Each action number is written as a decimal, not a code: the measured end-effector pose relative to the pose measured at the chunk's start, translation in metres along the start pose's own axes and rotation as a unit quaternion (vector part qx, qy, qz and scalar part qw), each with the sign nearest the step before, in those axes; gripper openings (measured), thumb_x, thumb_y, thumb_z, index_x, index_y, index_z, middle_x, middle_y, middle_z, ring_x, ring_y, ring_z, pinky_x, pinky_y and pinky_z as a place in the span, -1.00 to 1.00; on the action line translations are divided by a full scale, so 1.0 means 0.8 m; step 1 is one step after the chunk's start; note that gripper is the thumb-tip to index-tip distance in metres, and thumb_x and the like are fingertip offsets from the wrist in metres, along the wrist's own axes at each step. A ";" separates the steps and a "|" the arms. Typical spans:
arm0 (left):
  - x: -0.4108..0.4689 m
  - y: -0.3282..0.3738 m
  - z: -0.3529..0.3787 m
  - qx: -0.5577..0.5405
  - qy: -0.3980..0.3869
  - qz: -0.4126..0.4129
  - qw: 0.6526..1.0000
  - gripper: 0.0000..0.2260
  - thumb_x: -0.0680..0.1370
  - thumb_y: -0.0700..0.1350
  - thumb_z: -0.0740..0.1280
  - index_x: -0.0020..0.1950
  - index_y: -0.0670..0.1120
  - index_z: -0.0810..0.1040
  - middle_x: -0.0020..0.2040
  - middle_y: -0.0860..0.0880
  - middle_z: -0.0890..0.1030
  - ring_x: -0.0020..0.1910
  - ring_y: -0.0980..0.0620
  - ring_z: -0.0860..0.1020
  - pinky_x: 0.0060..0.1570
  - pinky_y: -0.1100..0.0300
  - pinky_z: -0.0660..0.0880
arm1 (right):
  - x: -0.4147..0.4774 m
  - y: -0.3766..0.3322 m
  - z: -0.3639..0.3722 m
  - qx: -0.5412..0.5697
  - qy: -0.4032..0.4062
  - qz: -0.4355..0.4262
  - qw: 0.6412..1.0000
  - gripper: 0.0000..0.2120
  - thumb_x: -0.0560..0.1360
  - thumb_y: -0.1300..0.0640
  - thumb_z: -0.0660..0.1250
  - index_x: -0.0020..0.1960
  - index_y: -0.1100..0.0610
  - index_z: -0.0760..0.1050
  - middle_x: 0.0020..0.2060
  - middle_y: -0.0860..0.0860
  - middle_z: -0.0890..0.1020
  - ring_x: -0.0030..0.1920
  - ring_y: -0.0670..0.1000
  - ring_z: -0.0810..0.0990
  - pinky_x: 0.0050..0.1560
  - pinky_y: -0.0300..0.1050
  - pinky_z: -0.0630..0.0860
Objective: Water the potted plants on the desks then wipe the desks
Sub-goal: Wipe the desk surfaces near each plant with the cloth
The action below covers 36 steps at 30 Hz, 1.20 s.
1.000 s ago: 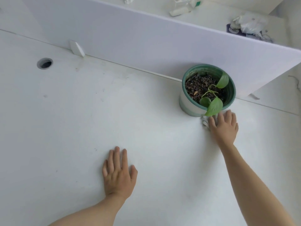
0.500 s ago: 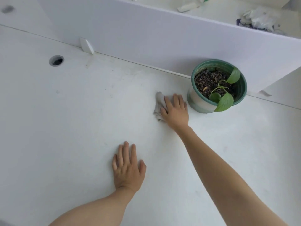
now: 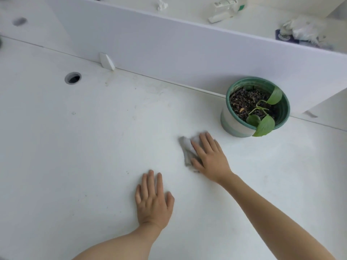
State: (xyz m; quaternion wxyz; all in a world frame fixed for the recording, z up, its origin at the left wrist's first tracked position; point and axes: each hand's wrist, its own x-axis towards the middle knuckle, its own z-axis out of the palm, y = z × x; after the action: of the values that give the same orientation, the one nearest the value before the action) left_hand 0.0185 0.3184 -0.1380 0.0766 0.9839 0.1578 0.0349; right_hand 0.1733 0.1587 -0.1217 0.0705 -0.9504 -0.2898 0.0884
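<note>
A green-rimmed pot [image 3: 234,126] with dark soil and a small leafy plant [image 3: 263,117] stands on the white desk [image 3: 75,147], close to the white divider. My right hand [image 3: 208,156] lies flat on a grey cloth [image 3: 185,149], pressing it onto the desk a short way left and in front of the pot. Most of the cloth is hidden under the palm. My left hand [image 3: 152,199] rests flat on the desk nearer to me, fingers spread, holding nothing.
A white divider [image 3: 187,51] runs along the back of the desk, with a small white bracket [image 3: 107,61] at its foot. A round cable hole [image 3: 72,77] sits at the left. Beyond the divider lie a white bottle [image 3: 225,10] and crumpled bags [image 3: 298,30].
My right hand has slid the cloth from in front of the pot to the left, then back toward me. My left hand has stayed flat in place.
</note>
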 end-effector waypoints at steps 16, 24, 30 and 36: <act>0.002 0.005 -0.014 -0.022 -0.053 -0.004 0.998 -0.51 0.39 0.01 0.08 0.21 -0.20 0.47 0.21 -0.27 0.56 0.25 -0.15 0.31 0.14 -0.05 0.20 | -0.048 0.046 -0.016 0.108 0.093 0.449 0.882 -0.25 0.41 -0.28 -0.03 0.37 0.24 0.27 0.37 0.40 0.23 0.42 0.35 0.15 0.35 0.24 0.16; 0.001 0.007 -0.016 -0.034 -0.095 -0.005 0.995 -0.48 0.38 0.01 0.06 0.17 -0.24 0.54 0.22 -0.27 0.55 0.25 -0.17 0.34 0.14 -0.05 0.19 | -0.087 -0.059 0.021 0.058 0.117 0.321 0.938 -0.51 0.39 -0.16 0.13 0.14 0.12 0.52 0.13 0.28 0.55 0.25 0.21 0.30 0.04 0.12 0.52; 0.000 0.007 -0.025 -0.048 -0.154 0.003 0.987 -0.47 0.38 -0.01 0.05 0.16 -0.27 0.55 0.21 -0.30 0.55 0.17 -0.29 0.54 0.11 -0.08 0.19 | -0.157 -0.078 0.028 0.029 0.129 0.292 0.947 -0.60 0.39 -0.13 0.16 0.08 0.06 0.52 0.10 0.22 0.61 0.22 0.18 0.41 -0.02 0.04 0.56; -0.005 0.006 -0.028 -0.096 -0.122 -0.010 0.988 -0.47 0.44 -0.01 0.03 0.29 -0.26 0.44 0.36 -0.29 0.41 0.36 -0.27 0.36 0.24 -0.15 0.28 | -0.216 -0.109 0.029 0.011 0.090 0.337 0.937 -0.59 0.39 -0.11 0.11 0.01 0.09 0.58 0.10 0.18 0.62 0.15 0.25 0.57 -0.13 0.04 0.57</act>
State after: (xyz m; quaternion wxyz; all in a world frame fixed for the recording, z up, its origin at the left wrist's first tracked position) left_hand 0.0142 0.3154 -0.1155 0.1901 0.9671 0.1532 -0.0712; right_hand -0.0195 0.1351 -0.1065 0.0728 -0.9955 0.0557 0.0241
